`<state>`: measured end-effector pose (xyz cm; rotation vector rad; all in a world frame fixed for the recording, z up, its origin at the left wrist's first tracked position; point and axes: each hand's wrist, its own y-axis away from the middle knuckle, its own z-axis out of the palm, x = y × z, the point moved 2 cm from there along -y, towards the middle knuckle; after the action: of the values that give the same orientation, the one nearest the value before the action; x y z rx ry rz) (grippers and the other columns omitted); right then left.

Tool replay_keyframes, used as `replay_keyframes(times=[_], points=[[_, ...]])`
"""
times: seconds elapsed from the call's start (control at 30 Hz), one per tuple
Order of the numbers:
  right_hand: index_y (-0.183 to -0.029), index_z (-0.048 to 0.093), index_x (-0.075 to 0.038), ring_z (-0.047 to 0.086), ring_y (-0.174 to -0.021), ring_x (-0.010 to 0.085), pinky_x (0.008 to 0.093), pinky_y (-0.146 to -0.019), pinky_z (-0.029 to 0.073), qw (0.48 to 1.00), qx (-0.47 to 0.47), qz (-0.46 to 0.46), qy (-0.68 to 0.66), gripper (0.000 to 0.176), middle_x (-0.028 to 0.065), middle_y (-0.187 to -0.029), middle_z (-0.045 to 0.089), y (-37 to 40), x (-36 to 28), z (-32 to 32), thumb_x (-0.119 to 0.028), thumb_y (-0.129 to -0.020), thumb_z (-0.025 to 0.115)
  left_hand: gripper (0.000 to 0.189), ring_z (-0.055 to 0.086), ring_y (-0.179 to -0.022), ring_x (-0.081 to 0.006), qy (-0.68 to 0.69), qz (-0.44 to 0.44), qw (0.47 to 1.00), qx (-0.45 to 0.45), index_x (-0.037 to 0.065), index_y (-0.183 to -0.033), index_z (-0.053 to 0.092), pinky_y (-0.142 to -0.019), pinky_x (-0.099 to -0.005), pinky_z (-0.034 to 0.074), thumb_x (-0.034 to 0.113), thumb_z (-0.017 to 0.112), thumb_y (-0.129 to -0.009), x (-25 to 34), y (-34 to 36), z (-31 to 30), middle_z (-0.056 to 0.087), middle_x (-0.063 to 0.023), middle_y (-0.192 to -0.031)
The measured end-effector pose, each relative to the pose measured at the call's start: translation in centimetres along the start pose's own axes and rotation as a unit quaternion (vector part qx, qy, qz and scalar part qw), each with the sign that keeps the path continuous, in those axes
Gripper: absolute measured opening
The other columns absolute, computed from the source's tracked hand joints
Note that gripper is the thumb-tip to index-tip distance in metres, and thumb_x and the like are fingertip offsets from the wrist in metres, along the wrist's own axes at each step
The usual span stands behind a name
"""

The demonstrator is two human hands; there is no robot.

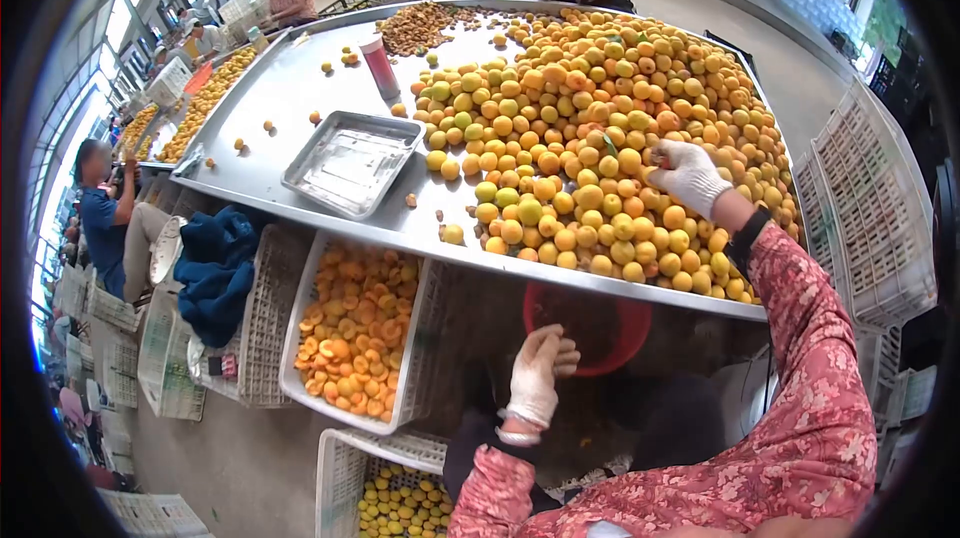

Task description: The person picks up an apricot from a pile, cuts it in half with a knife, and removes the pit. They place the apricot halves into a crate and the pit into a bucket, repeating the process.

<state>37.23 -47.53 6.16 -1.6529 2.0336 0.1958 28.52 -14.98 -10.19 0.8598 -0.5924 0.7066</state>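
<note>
A shallow metal tray (pixel 352 163) lies on the steel bench (pixel 270 108), with a pink bottle (pixel 380 68) beyond it. Below the bench edge, a white crate (pixel 418 338) holds halved fruit (pixel 355 328). A blue cloth (pixel 215 268) drapes the adjacent basket (pixel 265 338).

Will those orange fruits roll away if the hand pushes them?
Probably: the fruits look round and the metal table looks smooth, so loose ones likely roll. Those under the right hand sit packed together, so they probably just nudge.

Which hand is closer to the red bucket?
Left. The left hand is beside the bucket, below the table; the right hand rests on the fruit pile above.
</note>
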Motion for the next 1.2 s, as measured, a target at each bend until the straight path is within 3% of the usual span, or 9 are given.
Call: replay_keyframes(times=[0.03,0.2,0.4,0.47,0.83,0.9,0.93,1.07,1.2], points=[[-0.099,0.064,-0.001,0.066,-0.083,0.0330,0.0382,-0.074,0.051,1.000,-0.023,0.007,-0.015,0.031,0.0205,-0.087,0.066,-1.6,-1.2,1.2,-0.020,-0.076,0.071,0.032,0.066,-0.079,-0.0175,0.033,-0.028,0.997,0.062,0.002,-0.123,0.052,-0.066,-0.0281,0.053,0.022,0.052,-0.099,-0.7,-0.5,-0.1,0.065,-0.0105,-0.092],[-0.098,0.064,0.000,0.066,-0.083,0.0340,0.0389,-0.075,0.052,0.997,-0.066,-0.045,-0.004,0.027,0.0206,-0.088,0.066,-9.2,-5.1,9.6,-0.014,-0.075,0.066,0.029,0.062,-0.087,-0.0105,-0.091,0.044,0.981,-0.167,0.001,-0.124,0.056,-0.080,-0.0246,0.051,0.012,0.056,-0.096,3.0,-0.3,3.8,0.063,-0.0052,-0.101],[-0.097,0.066,-0.003,0.066,-0.090,0.0394,0.0451,-0.079,0.052,0.965,-0.173,-0.048,0.189,0.020,0.0236,-0.092,0.068,-14.1,-4.4,17.0,-0.011,-0.080,0.058,0.029,0.062,-0.086,-0.0107,-0.156,0.061,0.984,-0.068,0.001,-0.123,0.055,-0.077,-0.0240,0.050,0.015,0.056,-0.097,4.9,-2.8,1.3,0.063,-0.0057,-0.101],[-0.097,0.067,-0.003,0.066,-0.093,0.0390,0.0446,-0.081,0.053,0.959,-0.184,-0.048,0.208,0.021,0.0250,-0.096,0.067,-14.3,-5.5,17.9,-0.013,-0.081,0.059,0.029,0.062,-0.085,-0.0113,-0.021,0.047,0.997,-0.053,0.001,-0.123,0.055,-0.075,-0.0241,0.050,0.016,0.055,-0.098,6.3,-2.9,1.1,0.064,-0.0072,-0.102],[-0.099,0.063,-0.001,0.066,-0.096,0.0376,0.0425,-0.082,0.054,0.968,-0.098,-0.011,0.231,0.029,0.0244,-0.103,0.065,-12.9,-6.3,16.8,-0.021,-0.078,0.067,0.027,0.064,-0.084,-0.0134,0.048,0.067,0.996,-0.045,0.001,-0.121,0.055,-0.075,-0.0252,0.051,0.017,0.053,-0.099,7.7,-3.0,0.6,0.065,-0.0086,-0.100],[-0.096,0.060,0.001,0.067,-0.086,0.0342,0.0407,-0.077,0.054,0.991,-0.097,0.029,0.088,0.030,0.0209,-0.089,0.065,-11.8,-7.0,14.7,-0.020,-0.076,0.070,0.027,0.064,-0.084,-0.0134,0.049,0.069,0.995,-0.044,0.001,-0.121,0.055,-0.075,-0.0255,0.052,0.016,0.053,-0.099,7.5,-2.7,0.5,0.065,-0.0085,-0.100],[-0.091,0.059,0.000,0.063,-0.064,0.0225,0.0342,-0.059,0.051,0.997,-0.057,0.001,-0.043,0.029,0.0119,-0.071,0.061,-11.0,-6.0,14.6,-0.019,-0.075,0.074,0.026,0.064,-0.084,-0.0134,0.063,0.080,0.994,-0.034,0.002,-0.121,0.055,-0.075,-0.0257,0.052,0.016,0.052,-0.099,7.4,-2.7,0.5,0.065,-0.0082,-0.099],[-0.086,0.061,-0.004,0.047,-0.044,0.0062,0.0217,-0.041,0.034,0.832,-0.219,0.194,-0.471,0.019,0.0000,-0.060,0.054,-2.2,-11.0,9.5,-0.018,-0.081,0.072,0.034,0.062,-0.091,-0.0141,0.091,0.151,0.984,0.000,0.002,-0.131,0.048,-0.078,-0.0270,0.052,0.018,0.051,-0.101,7.0,-2.8,0.6,0.060,-0.0079,-0.106],[-0.102,0.064,-0.001,0.049,-0.046,0.0078,0.0214,-0.042,0.036,0.751,-0.270,0.185,-0.574,0.029,-0.0002,-0.063,0.055,6.0,-12.7,9.4,-0.023,-0.084,0.070,0.047,0.055,-0.114,-0.0199,0.054,0.233,0.970,-0.051,0.003,-0.146,0.033,-0.095,-0.0334,0.048,0.025,0.042,-0.105,7.4,-2.2,1.8,0.049,-0.0122,-0.133]])
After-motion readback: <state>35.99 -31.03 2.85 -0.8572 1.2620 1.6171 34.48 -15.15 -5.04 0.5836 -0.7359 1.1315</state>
